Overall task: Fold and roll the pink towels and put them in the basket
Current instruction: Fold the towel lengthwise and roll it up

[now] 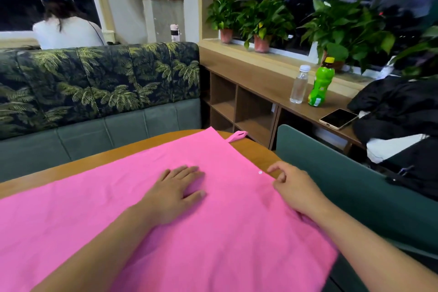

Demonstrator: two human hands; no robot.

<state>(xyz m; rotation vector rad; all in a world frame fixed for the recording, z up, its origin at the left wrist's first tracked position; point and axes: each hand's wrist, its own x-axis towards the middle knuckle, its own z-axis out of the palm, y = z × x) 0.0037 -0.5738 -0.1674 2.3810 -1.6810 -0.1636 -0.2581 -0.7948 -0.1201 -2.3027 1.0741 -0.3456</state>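
Pink towel lies spread flat across the wooden bench, covering most of it. The left grip presses open-palmed on the towel's middle. The right grip rests at the towel's right edge with fingers curled; I cannot tell whether it pinches cloth. A green chair stands close on the right.

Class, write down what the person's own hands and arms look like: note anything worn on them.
The left hand and right hand are bare: no gloves, rings, watch or bracelet show. No sleeve is in view on either side, right up to the picture's edge.
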